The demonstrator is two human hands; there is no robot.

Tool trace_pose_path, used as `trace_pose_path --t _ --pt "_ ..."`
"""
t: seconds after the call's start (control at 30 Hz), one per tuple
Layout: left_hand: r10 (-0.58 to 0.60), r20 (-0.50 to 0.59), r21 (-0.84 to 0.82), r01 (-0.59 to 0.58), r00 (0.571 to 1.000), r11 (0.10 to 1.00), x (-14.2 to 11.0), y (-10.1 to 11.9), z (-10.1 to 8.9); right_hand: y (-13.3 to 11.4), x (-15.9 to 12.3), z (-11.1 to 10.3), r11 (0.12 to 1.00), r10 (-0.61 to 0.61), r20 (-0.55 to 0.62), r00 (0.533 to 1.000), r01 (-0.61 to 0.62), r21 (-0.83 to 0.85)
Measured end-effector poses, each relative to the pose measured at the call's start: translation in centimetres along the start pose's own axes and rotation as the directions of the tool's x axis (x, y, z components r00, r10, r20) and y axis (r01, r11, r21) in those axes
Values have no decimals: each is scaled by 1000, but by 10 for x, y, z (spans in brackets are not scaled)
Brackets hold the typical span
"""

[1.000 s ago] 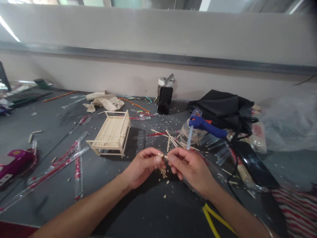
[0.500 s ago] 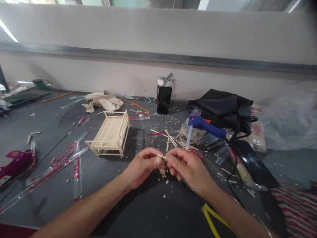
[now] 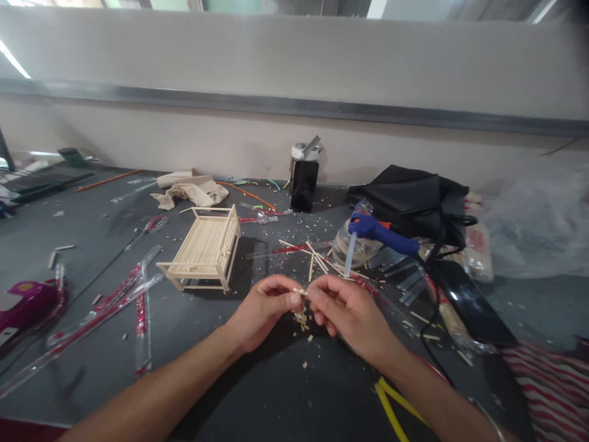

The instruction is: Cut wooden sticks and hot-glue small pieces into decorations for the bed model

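Observation:
Between my fingertips are small pale wooden stick pieces [image 3: 301,291], mostly covered by the fingers. My left hand [image 3: 271,304] pinches them from the left with thumb and forefinger. From the right, my right hand [image 3: 343,307] closes its thumb and forefinger on the same small pieces, and the two hands nearly meet. Below them lies a little heap of cut stick bits [image 3: 301,320] on the dark table [image 3: 257,399]. To the left stands a miniature bed-like frame [image 3: 202,245] of thin wooden sticks. Several loose sticks [image 3: 317,261] lie just beyond the right hand.
A blue glue gun [image 3: 384,235] rests on a clear roll at right, before a black bag [image 3: 409,193]. A phone [image 3: 304,186] leans on a bottle at the back. Plastic sleeves [image 3: 142,319] and a purple tool [image 3: 27,307] lie left. A dark phone [image 3: 476,304] lies right.
The view has shifted very slightly. Both hands keep nearly the same pose, with the small wooden pieces still pinched between them.

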State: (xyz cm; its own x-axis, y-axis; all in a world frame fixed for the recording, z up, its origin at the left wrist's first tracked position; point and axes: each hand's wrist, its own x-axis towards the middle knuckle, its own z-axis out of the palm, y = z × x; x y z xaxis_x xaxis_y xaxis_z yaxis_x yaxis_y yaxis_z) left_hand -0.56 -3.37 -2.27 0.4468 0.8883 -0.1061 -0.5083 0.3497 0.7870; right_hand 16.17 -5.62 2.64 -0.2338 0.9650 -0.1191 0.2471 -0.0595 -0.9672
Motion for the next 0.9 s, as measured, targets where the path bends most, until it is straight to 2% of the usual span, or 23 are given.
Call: trace_pose_path --t 0.53,0.9 --pt "-7 -21 7 7 1000 1000 -1 0 0 0 -1 0 999 19 6 1000 -19 -32" --pt "-7 -28 -18 7 1000 1000 0 -1 0 4 0 0 1000 7 10 1000 -7 6"
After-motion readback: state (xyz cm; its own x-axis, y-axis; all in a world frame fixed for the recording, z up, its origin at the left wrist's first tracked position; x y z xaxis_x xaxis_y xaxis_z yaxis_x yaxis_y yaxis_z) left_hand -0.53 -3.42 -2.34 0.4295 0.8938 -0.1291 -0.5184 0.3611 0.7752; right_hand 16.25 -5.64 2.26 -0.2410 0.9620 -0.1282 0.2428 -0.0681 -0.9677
